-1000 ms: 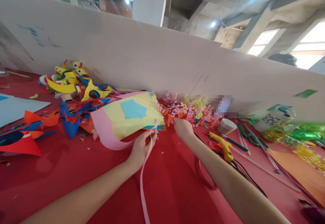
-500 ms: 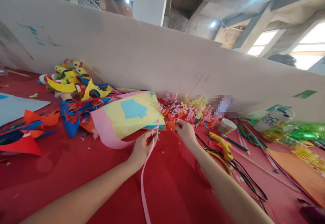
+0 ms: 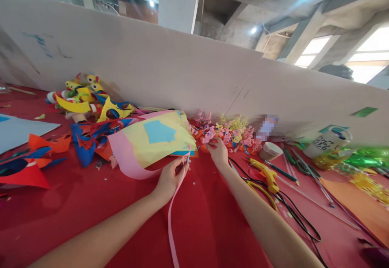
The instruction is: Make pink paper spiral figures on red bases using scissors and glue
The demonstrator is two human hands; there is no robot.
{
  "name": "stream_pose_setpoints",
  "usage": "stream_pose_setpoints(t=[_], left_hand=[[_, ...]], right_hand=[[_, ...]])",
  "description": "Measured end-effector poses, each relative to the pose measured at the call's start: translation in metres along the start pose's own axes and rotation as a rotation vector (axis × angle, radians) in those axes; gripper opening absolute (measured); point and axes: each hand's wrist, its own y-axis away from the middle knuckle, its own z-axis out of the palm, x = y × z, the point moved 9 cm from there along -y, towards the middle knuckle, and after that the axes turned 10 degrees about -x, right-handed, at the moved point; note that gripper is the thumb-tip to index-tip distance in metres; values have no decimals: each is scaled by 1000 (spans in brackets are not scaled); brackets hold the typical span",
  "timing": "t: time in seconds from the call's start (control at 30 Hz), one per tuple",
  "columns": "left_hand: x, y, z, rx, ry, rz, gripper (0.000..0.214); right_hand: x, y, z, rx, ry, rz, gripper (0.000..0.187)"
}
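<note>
My left hand (image 3: 169, 179) is closed in a pinch on a long pink paper strip (image 3: 171, 227) that hangs toward me over the red table (image 3: 91, 207). It sits just in front of a stack of yellow, pink and blue paper sheets (image 3: 154, 138). My right hand (image 3: 219, 154) reaches forward with fingers closed at the near edge of a pile of small pink, yellow and orange curled paper pieces (image 3: 227, 132); what it pinches is hidden.
A yellow glue gun (image 3: 265, 173) with black cable, a tape roll (image 3: 271, 150), scissors (image 3: 299, 163) and a white bottle (image 3: 326, 141) lie to the right. Coloured paper scraps (image 3: 88, 134) fill the left. A white partition (image 3: 182, 69) backs the table.
My right hand drew back a little with an orange piece, then reached forward again to the pile of curled pieces. The left hand kept its pinch on the pink strip.
</note>
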Motion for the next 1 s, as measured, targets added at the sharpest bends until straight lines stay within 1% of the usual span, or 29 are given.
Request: stream_pose_setpoints(t=[0.07, 0.13, 0.27, 0.37, 0.47, 0.53, 0.63, 0.77, 0.9, 0.93, 1.0], left_hand=[[-1, 0, 0, 6, 21, -8, 20], [-1, 0, 0, 15, 37, -4, 19], [0, -1, 0, 16, 46, 6, 18], [0, -1, -1, 16, 40, -3, 19], [-3, -2, -1, 16, 29, -8, 19], [-7, -3, 0, 16, 26, 2, 19], [-13, -5, 0, 24, 22, 27, 20], [-15, -6, -1, 9, 6, 37, 19], [-11, -3, -3, 0, -37, 7, 21], [-9, -3, -3, -1, -50, -7, 21], [-7, -2, -3, -1, -76, -33, 23]], right_hand=[[5, -8, 6, -24, -50, 8, 14], [8, -13, 9, -39, -85, 14, 11], [12, -19, 10, -43, -123, 24, 14], [15, -23, 13, -71, -154, 8, 12], [16, -24, 14, -100, -178, -9, 12], [17, -23, 11, -108, -182, -17, 13], [15, -16, 0, -90, -169, -30, 14], [8, 1, -26, 7, -119, -40, 16], [-11, 30, -53, 97, -81, -56, 19], [-17, 38, -60, 106, -80, -53, 24], [-30, 54, -79, 147, -61, -26, 42]])
